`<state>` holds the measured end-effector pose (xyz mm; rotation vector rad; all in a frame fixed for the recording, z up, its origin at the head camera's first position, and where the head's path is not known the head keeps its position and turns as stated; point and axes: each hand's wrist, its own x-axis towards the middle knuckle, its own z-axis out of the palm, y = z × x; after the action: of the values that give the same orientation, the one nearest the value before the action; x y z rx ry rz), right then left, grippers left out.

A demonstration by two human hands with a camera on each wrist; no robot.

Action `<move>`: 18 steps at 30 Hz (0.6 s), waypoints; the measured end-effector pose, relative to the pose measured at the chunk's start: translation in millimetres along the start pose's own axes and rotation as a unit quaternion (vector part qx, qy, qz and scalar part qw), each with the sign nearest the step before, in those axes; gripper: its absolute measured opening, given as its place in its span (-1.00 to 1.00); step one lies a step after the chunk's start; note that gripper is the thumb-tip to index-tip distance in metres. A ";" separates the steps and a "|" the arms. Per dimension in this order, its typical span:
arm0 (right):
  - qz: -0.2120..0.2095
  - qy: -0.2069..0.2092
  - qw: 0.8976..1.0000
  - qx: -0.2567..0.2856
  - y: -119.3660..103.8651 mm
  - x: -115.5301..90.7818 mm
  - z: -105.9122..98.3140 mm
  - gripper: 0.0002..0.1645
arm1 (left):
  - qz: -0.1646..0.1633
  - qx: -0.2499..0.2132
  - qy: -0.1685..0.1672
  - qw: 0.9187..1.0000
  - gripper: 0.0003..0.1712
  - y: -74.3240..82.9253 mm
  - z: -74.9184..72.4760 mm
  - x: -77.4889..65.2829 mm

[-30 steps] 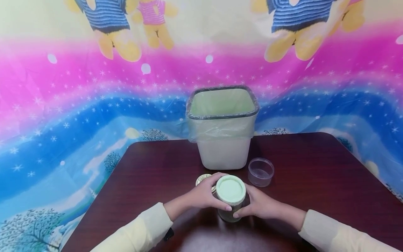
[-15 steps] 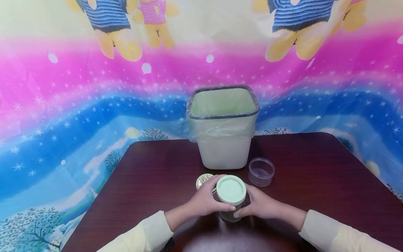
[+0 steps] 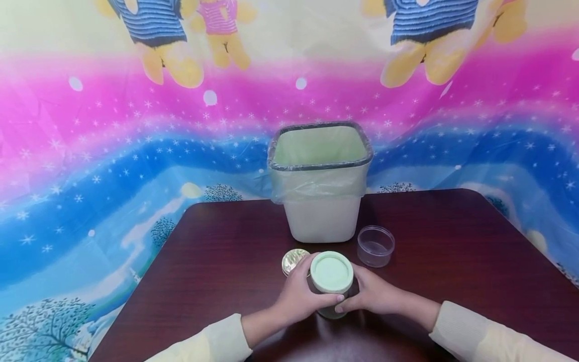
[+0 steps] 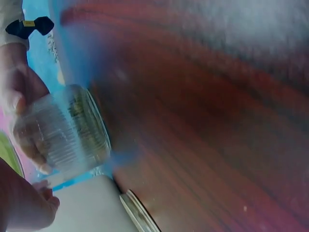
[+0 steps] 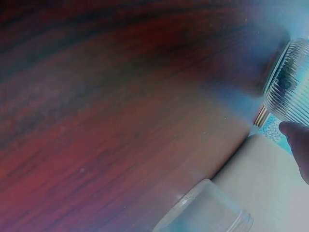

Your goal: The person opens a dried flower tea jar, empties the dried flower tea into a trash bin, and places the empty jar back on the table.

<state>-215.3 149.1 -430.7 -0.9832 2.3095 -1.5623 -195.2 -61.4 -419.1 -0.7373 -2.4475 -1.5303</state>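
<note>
A clear ribbed jar with a pale green lid stands upright on the table in front of me. Some dark greenish contents lie low inside it, too blurred to name. From the left, my left hand grips the jar just under the lid, its thumb across the near side. On the opposite side my right hand holds the jar, its thumb meeting the left one at the front. The far fingers of both hands are mostly hidden behind the jar in the head view.
Behind my left hand lies a shiny gold disc-shaped lid. A clear round plastic tub stands behind my right hand. Farther back on the dark wooden table is a white bin with a plastic liner, before a printed curtain.
My left hand has turned round the jar, its thumb sliding right and its wrist shifting right. More of the gold lid shows. The jar and right hand stay nearly in place.
</note>
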 end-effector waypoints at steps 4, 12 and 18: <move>-0.002 -0.004 1.000 0.007 -1.1 0.0 0.3 -0.06 | -0.013 0.009 0.029 0.999 -0.13 3.7 4.8 -4.6; -0.006 -0.007 1.000 0.013 -3.2 -0.6 0.4 -0.06 | -0.016 0.020 0.047 0.999 -0.12 6.5 8.3 -6.8; -0.002 -0.004 1.000 0.009 -3.0 -1.0 0.6 -0.08 | -0.010 -0.012 -0.013 1.000 -0.09 0.6 -0.7 -2.5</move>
<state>-213.1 148.5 -428.5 -0.9903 2.2849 -1.5747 -192.8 -62.6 -419.3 -0.7434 -2.4677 -1.5687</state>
